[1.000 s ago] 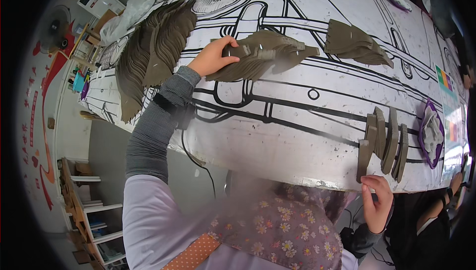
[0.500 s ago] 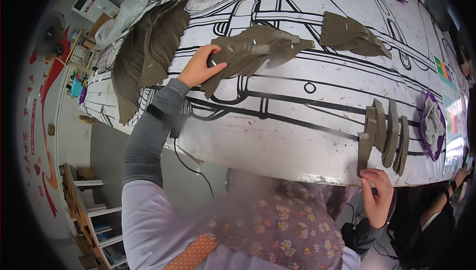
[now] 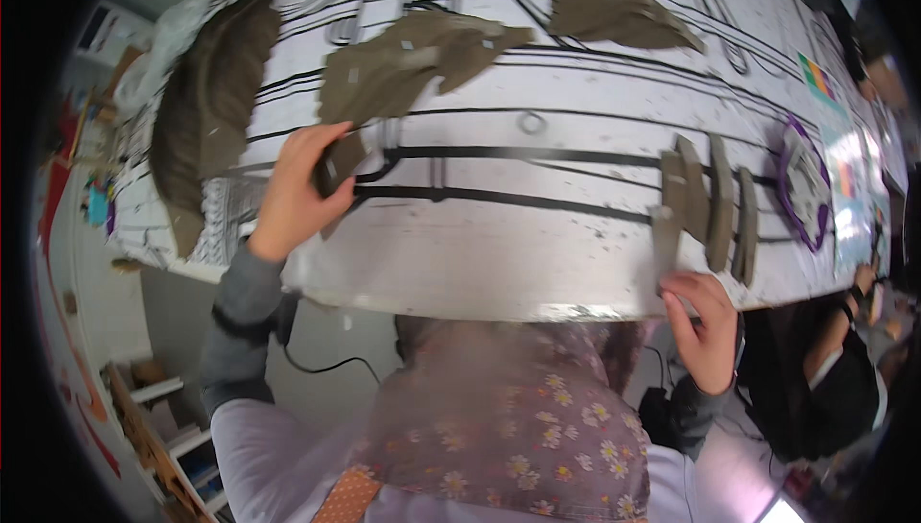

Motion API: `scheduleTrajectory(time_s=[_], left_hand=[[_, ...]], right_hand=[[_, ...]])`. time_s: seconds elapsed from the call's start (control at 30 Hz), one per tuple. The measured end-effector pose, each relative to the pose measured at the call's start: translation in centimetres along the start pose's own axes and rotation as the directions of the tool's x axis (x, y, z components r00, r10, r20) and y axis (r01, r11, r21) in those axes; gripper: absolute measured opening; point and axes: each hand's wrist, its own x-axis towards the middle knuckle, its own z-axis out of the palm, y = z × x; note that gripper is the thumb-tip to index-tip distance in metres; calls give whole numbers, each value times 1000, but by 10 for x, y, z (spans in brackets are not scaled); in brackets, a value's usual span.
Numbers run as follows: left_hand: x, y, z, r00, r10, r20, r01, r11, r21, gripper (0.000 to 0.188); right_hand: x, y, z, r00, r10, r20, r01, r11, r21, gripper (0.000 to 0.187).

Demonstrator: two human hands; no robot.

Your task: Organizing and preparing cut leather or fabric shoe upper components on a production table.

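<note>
My left hand (image 3: 293, 199) has its thumb and fingers closed on a small olive-brown fabric piece (image 3: 340, 164), held just in front of a fanned stack of cut fabric pieces (image 3: 389, 67) with small white stickers. At the table's front edge, on the right, my right hand (image 3: 708, 331) pinches the near end of a narrow fabric strip (image 3: 668, 247). Beyond it, several short stacks of similar strips (image 3: 720, 202) lie side by side. The picture is somewhat blurred.
A large fabric stack (image 3: 216, 106) lies at the left, another stack (image 3: 614, 10) at the far right. A purple-rimmed container (image 3: 804, 182) with pale scraps stands right of the strips. The white table (image 3: 499, 259) carries bold black line drawings. A co-worker's arm (image 3: 839, 331) shows at the right.
My left hand has come away from the middle stack toward me with a fabric piece in it. My right hand stays at the strip's end. The whole view has shifted.
</note>
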Motion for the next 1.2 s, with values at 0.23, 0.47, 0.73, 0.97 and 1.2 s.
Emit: scheduleTrajectory(time_s=[0.23, 0.47, 0.73, 0.97, 1.2], left_hand=[[-15, 104, 38, 976, 134, 172, -88, 964, -249, 61], [-4, 129, 87, 933, 308, 186, -252, 928, -274, 41], [7, 126, 81, 901, 378, 214, -345, 922, -175, 35], [12, 113, 90, 892, 423, 160, -377, 891, -254, 24], [12, 110, 96, 890, 443, 106, -391, 863, -319, 19]], right_hand=[[10, 13, 11, 978, 97, -185, -114, 990, -84, 9], [18, 19, 28, 934, 203, -293, -261, 950, -172, 17], [26, 23, 46, 931, 184, -315, -266, 933, -242, 30], [32, 22, 46, 937, 180, -301, -254, 939, -230, 27], [29, 27, 48, 931, 265, -250, -298, 949, -103, 23]])
